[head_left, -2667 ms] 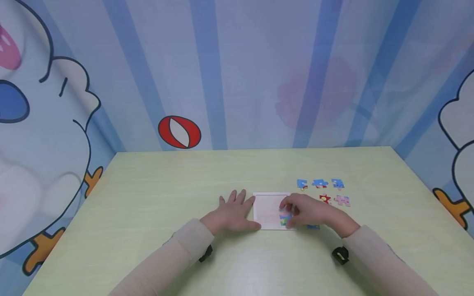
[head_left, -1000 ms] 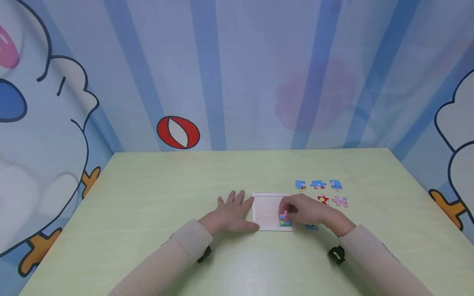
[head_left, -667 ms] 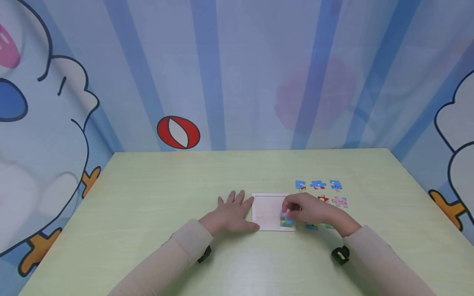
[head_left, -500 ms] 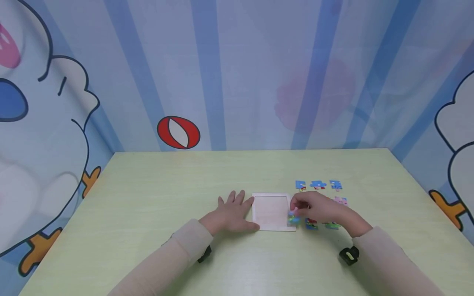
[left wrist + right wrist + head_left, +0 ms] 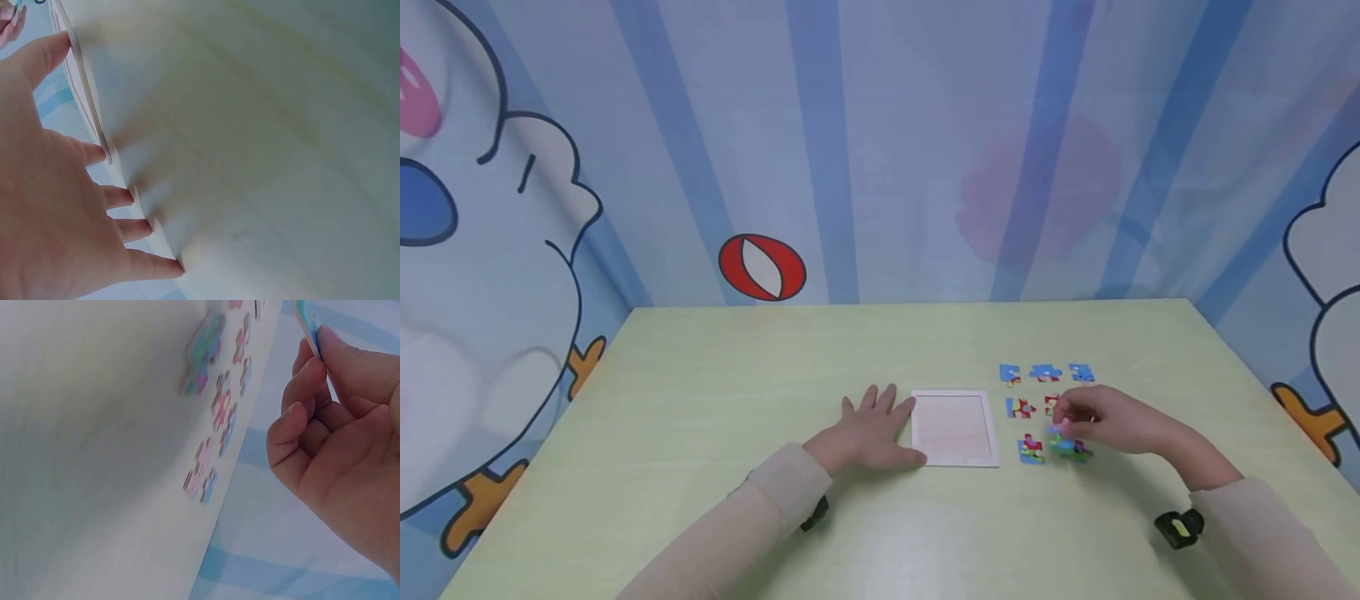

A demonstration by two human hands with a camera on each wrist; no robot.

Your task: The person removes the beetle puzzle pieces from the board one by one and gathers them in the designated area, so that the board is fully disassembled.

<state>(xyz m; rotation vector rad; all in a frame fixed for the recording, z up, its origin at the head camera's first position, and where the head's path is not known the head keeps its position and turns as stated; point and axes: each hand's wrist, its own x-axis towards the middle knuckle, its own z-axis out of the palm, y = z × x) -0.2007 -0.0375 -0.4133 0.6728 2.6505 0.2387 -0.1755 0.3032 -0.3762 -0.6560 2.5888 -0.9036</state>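
Note:
My left hand [image 5: 872, 433] lies spread on the table, with its thumb and index fingertip at the left edge of a white puzzle frame [image 5: 992, 429]. In the left wrist view the thumb of that hand [image 5: 69, 175] touches the frame's rim [image 5: 87, 106]. My right hand [image 5: 1112, 421] pinches a puzzle piece [image 5: 306, 322] between thumb and fingers, held above the table. Below it lies a green and blue puzzle piece [image 5: 205, 347], partly covered in the head view. A blue and red puzzle piece [image 5: 1031, 450] rests just left of the right hand.
Several more jigsaw pieces lie in rows right of the frame, among them blue pieces [image 5: 1045, 372] at the back and a red and blue piece [image 5: 1020, 407]. A patterned cloth backdrop [image 5: 887, 167] rises behind the pale table [image 5: 737, 375].
My right hand has lifted the puzzle piece out of the frame's lower right corner and carried it right, over the loose pieces. My left hand stays put.

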